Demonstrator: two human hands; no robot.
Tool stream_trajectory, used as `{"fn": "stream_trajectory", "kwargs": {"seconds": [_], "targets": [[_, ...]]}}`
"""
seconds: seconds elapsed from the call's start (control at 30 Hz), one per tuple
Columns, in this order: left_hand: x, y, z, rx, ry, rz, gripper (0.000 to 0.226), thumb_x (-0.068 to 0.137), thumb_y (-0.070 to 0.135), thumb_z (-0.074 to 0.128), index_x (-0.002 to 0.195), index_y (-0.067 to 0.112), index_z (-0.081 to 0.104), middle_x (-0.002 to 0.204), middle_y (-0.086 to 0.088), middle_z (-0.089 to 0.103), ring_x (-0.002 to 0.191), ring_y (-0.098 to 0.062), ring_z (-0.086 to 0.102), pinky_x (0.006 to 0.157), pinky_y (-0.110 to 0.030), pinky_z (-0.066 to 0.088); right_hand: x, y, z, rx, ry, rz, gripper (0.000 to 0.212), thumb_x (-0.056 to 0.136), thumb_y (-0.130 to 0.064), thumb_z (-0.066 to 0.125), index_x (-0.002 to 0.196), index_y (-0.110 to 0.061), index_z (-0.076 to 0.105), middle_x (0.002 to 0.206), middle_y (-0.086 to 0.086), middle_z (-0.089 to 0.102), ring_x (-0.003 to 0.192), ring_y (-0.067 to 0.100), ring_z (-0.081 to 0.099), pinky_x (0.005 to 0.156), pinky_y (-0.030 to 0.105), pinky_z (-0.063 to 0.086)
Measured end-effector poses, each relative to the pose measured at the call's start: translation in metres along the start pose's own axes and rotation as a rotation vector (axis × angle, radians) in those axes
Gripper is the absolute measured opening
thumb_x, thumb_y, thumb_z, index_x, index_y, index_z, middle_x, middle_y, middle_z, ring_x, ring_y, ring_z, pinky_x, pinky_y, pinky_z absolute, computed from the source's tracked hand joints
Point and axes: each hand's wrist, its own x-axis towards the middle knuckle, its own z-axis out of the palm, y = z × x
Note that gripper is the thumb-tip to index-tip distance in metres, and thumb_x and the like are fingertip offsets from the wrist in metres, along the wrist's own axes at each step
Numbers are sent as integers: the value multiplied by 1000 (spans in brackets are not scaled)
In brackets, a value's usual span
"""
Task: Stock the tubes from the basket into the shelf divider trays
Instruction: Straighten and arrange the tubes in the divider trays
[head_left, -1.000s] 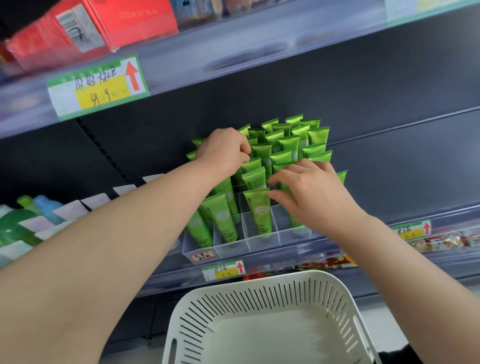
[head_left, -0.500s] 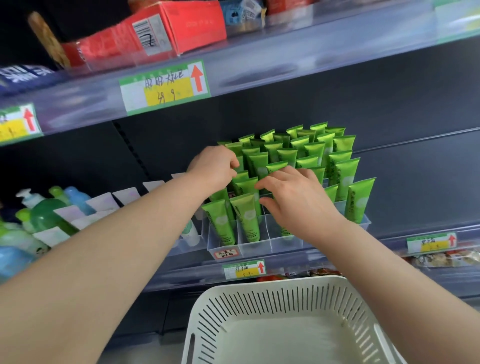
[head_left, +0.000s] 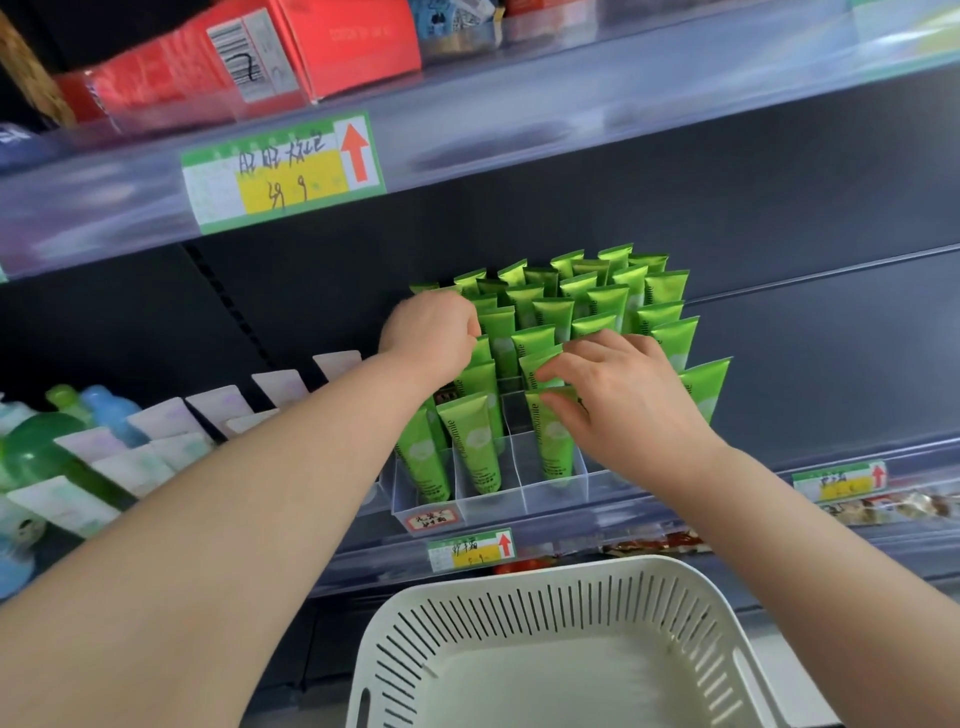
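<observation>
**Head view, shelf bay.** Green plastic squeeze tubes (head_left: 597, 304) stand cap-down in rows inside a clear plastic divider tray (head_left: 553, 496) on the middle shelf, each front tube in its own compartment.

From my remote station I read the right hand (head_left: 631, 402) as pinching the crimped top of a front-row green tube (head_left: 556, 449), with forefinger above and thumb below.

The left hand (head_left: 431, 332) is curled into a fist against the left side of the block. I cannot tell whether it grips a tube. The two hands are apart, with tube tops showing between them.

A white slotted plastic basket (head_left: 545, 566) sits below and in front of the tray.

On the upper shelf are a red cardboard box (head_left: 332, 47) and a green-and-yellow price label with a red arrow (head_left: 283, 171).
</observation>
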Motion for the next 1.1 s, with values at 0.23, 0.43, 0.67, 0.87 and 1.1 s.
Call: {"fn": "stream_trajectory", "kwargs": {"seconds": [0.23,0.43,0.67,0.87,1.1], "targets": [[-12,-11,-17,-231,48,-56,15,88,27,67,102,26,74,100,8,70,95,-16,64,84,-36,53,0,-9,2,-6,71,0,15,86,-30,64,96,-23,71,88,-3,69,94,24,62,81,40,44],[-26,-12,-33,-225,-27,33,14,87,42,67,86,31,74,89,15,69,86,-9,63,79,-33,53,4,-21,0,4,60,-10,13,84,-26,65,94,-22,71,86,-3,69,92,26,62,80,40,44],[-46,-7,-38,-11,-331,203,15,82,43,71,89,30,73,76,21,59,82,-5,59,72,-27,47,6,-32,-3,-43,-180,44,30,91,-36,55,119,-26,61,110,-4,64,112,22,52,92,41,36],[-55,2,-34,-57,-217,208,10,89,32,66,93,29,75,69,25,52,80,-4,54,72,-24,38,0,-33,-9,-61,-193,59,34,93,-38,51,125,-28,56,116,-5,61,117,20,48,96,39,34],[-56,3,-40,-155,-181,107,18,89,41,64,89,28,75,82,17,66,83,-8,61,73,-27,47,5,-34,-15,-36,-216,29,34,93,-36,53,126,-27,55,116,-5,59,117,20,47,96,40,35]]}}
